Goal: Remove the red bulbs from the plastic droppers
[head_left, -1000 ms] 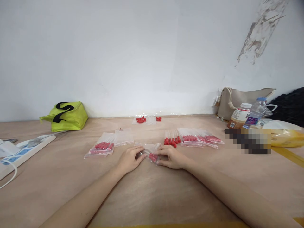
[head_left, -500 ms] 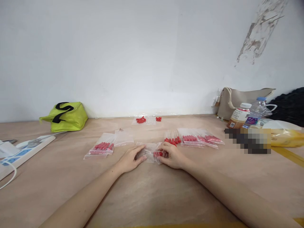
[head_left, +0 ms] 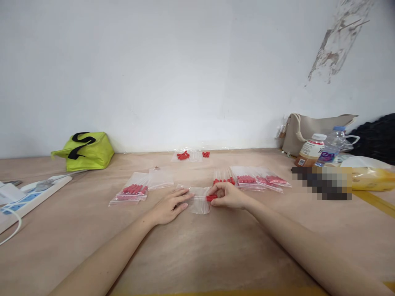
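Between my hands a clear zip bag lies flat on the brown-covered table. My left hand rests with fingers stretched onto the bag's left side. With a pinch, my right hand holds a small red piece at the bag's right edge; whether its tip is inside I cannot tell. Just behind that hand lie several red-ended pieces, partly hidden by it. Filled zip bags of red pieces lie to the right, others to the left, beside a stack of clear bags.
Near the wall lie bags with red pieces. A lime-green bag and a white power strip stand left. On the right are a beige bag, a drink bottle, a water bottle and a yellow package.
My right hand has shifted slightly right, and the red piece now shows at the bag's right edge. The clear bag lies flatter. My left hand's fingers reach a little further over it.
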`<state>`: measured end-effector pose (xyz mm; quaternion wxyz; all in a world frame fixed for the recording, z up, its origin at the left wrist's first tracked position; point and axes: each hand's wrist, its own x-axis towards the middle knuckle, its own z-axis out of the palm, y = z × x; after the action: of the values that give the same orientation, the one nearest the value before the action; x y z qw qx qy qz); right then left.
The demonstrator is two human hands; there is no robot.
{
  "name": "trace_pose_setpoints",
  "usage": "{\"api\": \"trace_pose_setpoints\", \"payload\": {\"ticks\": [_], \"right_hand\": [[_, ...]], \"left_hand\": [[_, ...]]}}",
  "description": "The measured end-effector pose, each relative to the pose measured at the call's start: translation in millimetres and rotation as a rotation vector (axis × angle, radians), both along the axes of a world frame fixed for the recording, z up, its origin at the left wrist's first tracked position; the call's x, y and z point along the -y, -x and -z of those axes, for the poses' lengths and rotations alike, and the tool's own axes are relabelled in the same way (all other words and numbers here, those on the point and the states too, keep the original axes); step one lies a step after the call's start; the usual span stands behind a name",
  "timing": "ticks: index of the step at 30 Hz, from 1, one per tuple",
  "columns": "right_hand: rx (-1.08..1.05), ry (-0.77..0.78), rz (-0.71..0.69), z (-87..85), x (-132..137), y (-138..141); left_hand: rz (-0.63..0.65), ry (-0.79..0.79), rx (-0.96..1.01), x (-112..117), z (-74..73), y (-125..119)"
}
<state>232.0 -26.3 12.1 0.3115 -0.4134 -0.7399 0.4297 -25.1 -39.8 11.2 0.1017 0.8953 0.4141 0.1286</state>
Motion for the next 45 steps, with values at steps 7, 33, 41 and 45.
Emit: {"api": "trace_pose_setpoints", "payload": {"ticks": [7,33,41,45], "right_hand": [[-0.228,0.11,0.096,-40.1,-17.8,-59.2],[0.065,-0.618,0.574,26.0,-30.8,-35.5],[0.322,-0.711,0.609,24.5,-24.0,-35.1],[0.474,-0.764,0.707,21.8,-20.8,-35.1]], "left_hand": [[-0.049,-0.074,-0.015,1.5,0.8,-3.9],[-0.052,-0.055,-0.077,17.2,9.2,-29.7],[-0.208,-0.238,0.043,8.2,8.5,-25.7],[-0.275,-0.245,0.134,-7.0,1.6,-13.2]]}}
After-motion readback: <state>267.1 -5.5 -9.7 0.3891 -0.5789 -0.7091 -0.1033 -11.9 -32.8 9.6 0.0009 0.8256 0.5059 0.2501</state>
